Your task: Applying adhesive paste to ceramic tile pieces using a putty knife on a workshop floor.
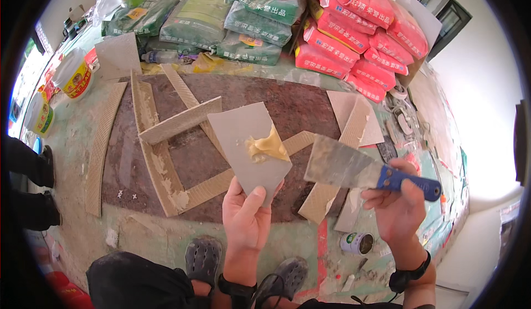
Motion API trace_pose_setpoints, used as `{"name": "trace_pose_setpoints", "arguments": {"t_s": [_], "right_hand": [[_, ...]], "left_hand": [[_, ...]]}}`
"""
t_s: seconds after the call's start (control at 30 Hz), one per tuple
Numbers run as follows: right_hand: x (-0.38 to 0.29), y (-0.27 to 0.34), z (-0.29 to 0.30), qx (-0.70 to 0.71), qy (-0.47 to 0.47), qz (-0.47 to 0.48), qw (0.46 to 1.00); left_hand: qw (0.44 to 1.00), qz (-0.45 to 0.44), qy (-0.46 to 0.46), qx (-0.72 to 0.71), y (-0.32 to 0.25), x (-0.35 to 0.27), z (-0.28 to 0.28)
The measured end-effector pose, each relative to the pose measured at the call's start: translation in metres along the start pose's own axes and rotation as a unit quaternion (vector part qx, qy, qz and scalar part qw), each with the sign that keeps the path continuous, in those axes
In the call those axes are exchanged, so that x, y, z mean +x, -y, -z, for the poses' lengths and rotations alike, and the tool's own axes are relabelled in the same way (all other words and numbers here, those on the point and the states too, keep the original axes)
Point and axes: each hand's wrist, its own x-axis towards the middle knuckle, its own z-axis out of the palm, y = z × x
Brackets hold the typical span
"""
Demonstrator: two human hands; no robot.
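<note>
My left hand [248,213] grips the lower corner of a thin grey tile offcut [238,133]. A lump of yellowish paste [267,146] lies on the face of that piece. In my right hand [400,203] is a putty knife; its blue handle [408,183] lies between thumb and fingers. The wide metal blade [342,164] points left, apart from the offcut, with smears on it. Below both hands, tile strips [180,120] with ribbed backs rest on a dark reddish-brown slab [265,87], some crossing each other.
Stacked green bags [259,27] and red bags [344,39] stand at the back. White plastic tubs [72,74] are at the left, near a person's dark-clad legs [31,164]. An opened tin [357,243] stands at the lower right. My clogs [203,255] are near the slab's edge.
</note>
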Motion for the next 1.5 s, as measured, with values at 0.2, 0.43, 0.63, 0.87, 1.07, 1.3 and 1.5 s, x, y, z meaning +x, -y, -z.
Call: {"name": "trace_pose_setpoints", "arguments": {"t_s": [0.2,0.43,0.63,0.87,1.07,1.3,1.5], "right_hand": [[-0.017,-0.015,-0.007,-0.054,0.028,0.015,0.998],[-0.021,-0.032,-0.008,-0.047,-0.004,0.041,0.998],[-0.017,-0.043,-0.008,-0.032,0.004,0.072,0.997],[-0.001,-0.037,-0.002,-0.009,0.028,0.045,0.999],[0.007,-0.004,0.009,-0.107,0.118,0.141,0.977],[0.016,0.014,-0.010,-0.565,0.427,0.354,0.611],[0.000,0.018,0.001,-0.538,0.401,0.314,0.672]], "left_hand": [[0.999,-0.014,-0.028,0.011,0.012,-0.005,-0.011],[0.997,-0.043,-0.044,0.052,0.018,-0.014,-0.024],[0.989,-0.032,-0.032,0.140,0.022,-0.025,-0.025],[0.973,0.041,0.041,0.223,0.022,-0.024,-0.023],[0.980,0.106,0.004,0.166,0.015,-0.016,-0.020],[0.982,0.086,0.021,0.169,0.007,-0.013,-0.015],[0.977,0.069,-0.013,0.203,0.003,-0.007,-0.007]]}}
